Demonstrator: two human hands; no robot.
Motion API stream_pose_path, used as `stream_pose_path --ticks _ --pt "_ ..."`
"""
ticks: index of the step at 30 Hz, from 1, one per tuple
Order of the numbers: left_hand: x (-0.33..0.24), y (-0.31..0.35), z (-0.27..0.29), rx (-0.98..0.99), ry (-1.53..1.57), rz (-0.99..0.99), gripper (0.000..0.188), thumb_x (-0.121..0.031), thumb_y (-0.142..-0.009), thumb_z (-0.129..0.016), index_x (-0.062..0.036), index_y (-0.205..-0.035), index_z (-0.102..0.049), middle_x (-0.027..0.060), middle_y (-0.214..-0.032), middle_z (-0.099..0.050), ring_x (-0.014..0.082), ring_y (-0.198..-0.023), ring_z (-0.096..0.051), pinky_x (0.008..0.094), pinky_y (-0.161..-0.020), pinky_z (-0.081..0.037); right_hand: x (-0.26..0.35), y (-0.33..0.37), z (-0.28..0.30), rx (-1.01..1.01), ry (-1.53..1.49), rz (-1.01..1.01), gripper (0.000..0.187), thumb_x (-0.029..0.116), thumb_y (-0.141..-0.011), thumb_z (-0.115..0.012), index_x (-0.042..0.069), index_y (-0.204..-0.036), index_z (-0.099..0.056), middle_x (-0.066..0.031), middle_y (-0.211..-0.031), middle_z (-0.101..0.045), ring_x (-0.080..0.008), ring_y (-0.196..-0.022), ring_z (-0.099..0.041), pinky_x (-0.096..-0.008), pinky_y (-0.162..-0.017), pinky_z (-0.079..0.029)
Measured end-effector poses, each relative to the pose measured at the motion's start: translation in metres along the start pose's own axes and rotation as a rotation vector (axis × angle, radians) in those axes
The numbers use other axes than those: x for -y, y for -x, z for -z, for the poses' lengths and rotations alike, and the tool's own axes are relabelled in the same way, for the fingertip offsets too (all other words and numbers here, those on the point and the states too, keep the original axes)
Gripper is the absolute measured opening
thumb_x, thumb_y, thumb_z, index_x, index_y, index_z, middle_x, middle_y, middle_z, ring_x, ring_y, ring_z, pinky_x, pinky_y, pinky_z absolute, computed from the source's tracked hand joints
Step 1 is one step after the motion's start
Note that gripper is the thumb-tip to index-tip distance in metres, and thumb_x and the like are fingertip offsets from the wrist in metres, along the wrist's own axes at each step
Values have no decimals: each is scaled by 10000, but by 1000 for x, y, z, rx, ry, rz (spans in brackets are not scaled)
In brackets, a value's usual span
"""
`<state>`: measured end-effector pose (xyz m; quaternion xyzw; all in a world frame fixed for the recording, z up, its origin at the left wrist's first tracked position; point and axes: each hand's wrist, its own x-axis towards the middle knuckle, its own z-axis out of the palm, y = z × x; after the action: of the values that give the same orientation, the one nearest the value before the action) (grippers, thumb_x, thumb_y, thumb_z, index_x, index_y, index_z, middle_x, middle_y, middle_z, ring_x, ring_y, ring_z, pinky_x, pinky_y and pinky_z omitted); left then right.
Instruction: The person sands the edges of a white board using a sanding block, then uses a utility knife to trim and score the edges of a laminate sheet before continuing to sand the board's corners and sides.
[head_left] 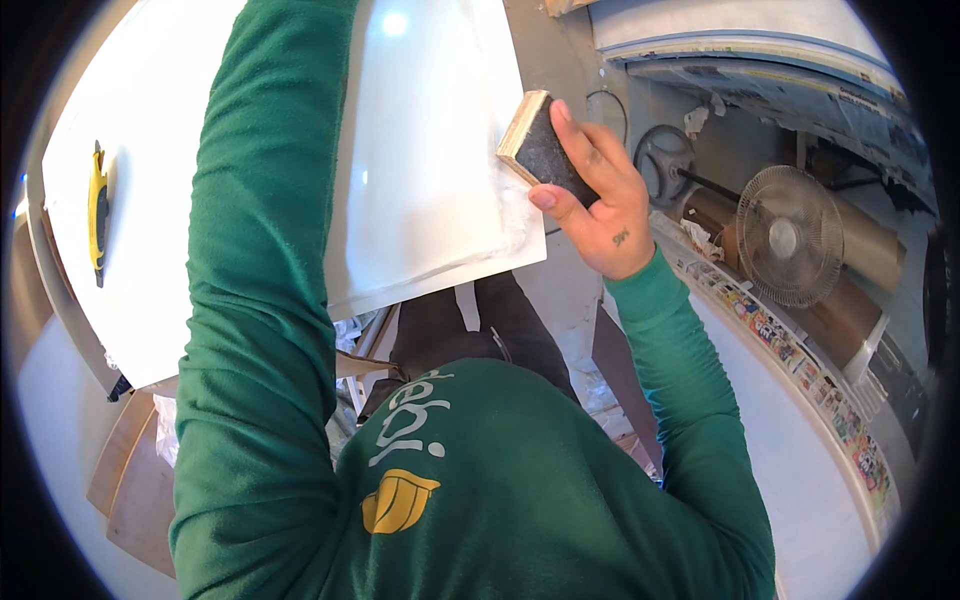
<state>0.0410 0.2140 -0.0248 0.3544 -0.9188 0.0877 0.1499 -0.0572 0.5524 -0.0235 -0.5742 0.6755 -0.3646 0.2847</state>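
Observation:
In my right hand (610, 205) is a sanding block (553, 150), a small slab with a pale, layered wood edge and a dark face. My thumb presses its near side and my fingers lie along the far side. The block is over the right edge of a glossy white panel (430, 180) in front of me; whether it touches the panel I cannot tell. Whitish dust or residue lies near that edge. My left arm (265, 200), in a green sleeve, reaches forward across the panel and leaves the picture at the top, so the left hand is out of sight.
A yellow and black utility knife (98, 215) lies on the white surface at the left. To the right stand a round wire-guard fan (790, 235), a brown roll (835, 315) and a long white curved-looking board (790, 420) with a printed strip. Another white panel (740, 25) is at the far right.

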Motion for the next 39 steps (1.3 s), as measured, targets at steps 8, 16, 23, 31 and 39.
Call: stream_pose_path --ticks 8,16,23,31,39 --pt "12 -10 -29 -189 190 229 289 -285 -901 -590 -106 -1099 -701 149 -1275 -614 352 -1325 -502 598 -1102 -373 14 74 1 52 42 50 767 216 -833 -818 118 -1523 -497 -191 -1174 -602 -342 -972 -602 -397 -881 -512" --pt "-1 -5 -11 -126 264 261 347 -258 -905 -542 -37 -1151 -647 158 -1282 -622 369 -1286 -520 615 -1113 -339 7 15 -4 23 -44 32 793 201 -838 -820 127 -1545 -469 -212 -1198 -605 -344 -1015 -613 -372 -915 -509" --pt "3 -8 -18 -182 271 341 399 -224 -938 -462 -28 -1245 -625 161 -1334 -614 349 -1340 -499 601 -1141 -317 10 23 -3 14 -54 -9 784 159 -857 -797 88 -1554 -445 -200 -1260 -617 -327 -1075 -615 -367 -968 -494" --pt "18 -16 -28 -222 431 287 355 -114 -916 -486 -31 -1187 -699 162 -1271 -674 346 -1268 -564 537 -1120 -366 -26 -158 11 -7 -60 144 704 196 -869 -807 133 -1508 -518 -172 -1148 -635 -296 -1049 -617 -354 -936 -495" --pt "21 -10 -16 -311 355 291 299 -56 -884 -536 -19 -1107 -731 172 -1201 -706 346 -1198 -607 454 -1067 -428 -24 -129 14 44 -153 121 741 209 -843 -830 143 -1513 -520 -181 -1077 -611 -288 -911 -606 -369 -858 -512"
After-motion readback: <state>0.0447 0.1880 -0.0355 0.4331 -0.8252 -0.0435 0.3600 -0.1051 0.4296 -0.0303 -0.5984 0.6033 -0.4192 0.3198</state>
